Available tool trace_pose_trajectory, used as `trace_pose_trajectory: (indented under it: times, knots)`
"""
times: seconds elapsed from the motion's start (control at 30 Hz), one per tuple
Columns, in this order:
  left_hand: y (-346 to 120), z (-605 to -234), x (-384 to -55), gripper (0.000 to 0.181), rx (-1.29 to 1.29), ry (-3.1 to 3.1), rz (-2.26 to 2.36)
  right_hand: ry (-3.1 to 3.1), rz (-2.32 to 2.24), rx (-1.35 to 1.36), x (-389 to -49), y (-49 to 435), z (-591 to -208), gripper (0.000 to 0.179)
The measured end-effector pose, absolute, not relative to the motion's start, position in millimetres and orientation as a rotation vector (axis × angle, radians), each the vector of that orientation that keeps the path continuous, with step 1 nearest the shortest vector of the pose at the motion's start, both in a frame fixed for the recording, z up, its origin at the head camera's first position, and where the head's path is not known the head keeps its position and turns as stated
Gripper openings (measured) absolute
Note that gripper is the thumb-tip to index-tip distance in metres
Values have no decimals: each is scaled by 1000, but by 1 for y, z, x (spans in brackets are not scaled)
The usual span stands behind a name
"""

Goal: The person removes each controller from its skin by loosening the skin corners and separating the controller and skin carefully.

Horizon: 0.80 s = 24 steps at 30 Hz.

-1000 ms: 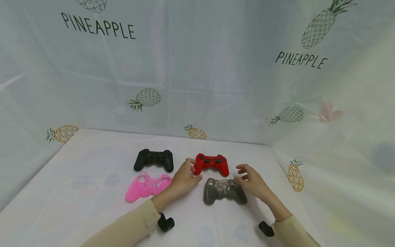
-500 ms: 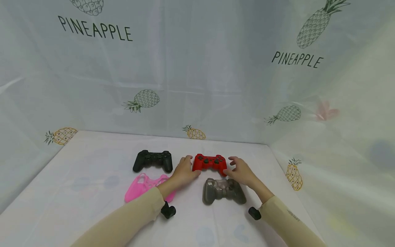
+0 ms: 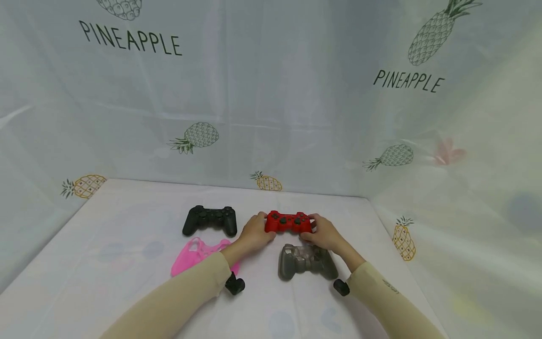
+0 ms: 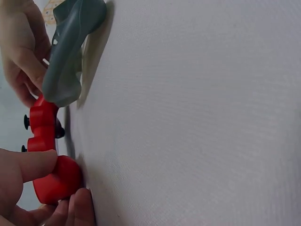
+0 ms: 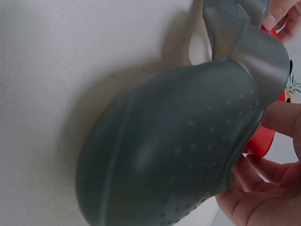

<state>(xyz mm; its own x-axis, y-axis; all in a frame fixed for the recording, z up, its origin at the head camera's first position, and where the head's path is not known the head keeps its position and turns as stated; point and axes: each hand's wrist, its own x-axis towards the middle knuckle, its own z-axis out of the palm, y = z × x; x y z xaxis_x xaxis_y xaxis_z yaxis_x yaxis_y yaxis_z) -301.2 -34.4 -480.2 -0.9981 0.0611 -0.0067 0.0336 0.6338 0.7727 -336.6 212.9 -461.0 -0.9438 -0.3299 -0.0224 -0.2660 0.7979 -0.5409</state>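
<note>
A red game controller (image 3: 289, 221) is between my hands at the middle of the table. My left hand (image 3: 254, 234) grips its left handle; in the left wrist view the thumb (image 4: 37, 165) lies on one side and the fingers curl round the other. At the opposite end, my right hand (image 3: 325, 234) pinches the right handle between thumb and fingers. Just nearer to me lies a grey, see-through controller cover (image 3: 308, 264). It fills much of the right wrist view, where the cover's dotted grip (image 5: 178, 146) hides part of the red controller.
A black game controller (image 3: 210, 220) lies at the left, with a pink controller cover (image 3: 192, 259) nearer to me, partly behind my left forearm. White cloth printed with pineapples (image 3: 269, 182) rises at the back and sides of the white table (image 3: 127, 263).
My right hand has moved left, past the grey cover, and taken hold of the red controller's right handle. My left hand has closed round the left handle. The other controller and the covers stay put.
</note>
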Motion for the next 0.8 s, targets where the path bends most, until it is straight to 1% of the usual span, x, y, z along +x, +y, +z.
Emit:
trace_pose_trajectory:
  times: [0.23, 0.43, 0.8]
  knots:
    - [-28, -481, -302, 57, 97, 2797, 1368, 2856, -867, -453, -337, 218, -460, 65]
    - [-20, -478, -303, 57, 165, 2811, 1383, 2864, -855, -413, -337, 228, -459, 65]
    - [-10, -479, -303, 53, 182, 2791, 1392, 2881, -825, -459, -337, 242, -458, 63]
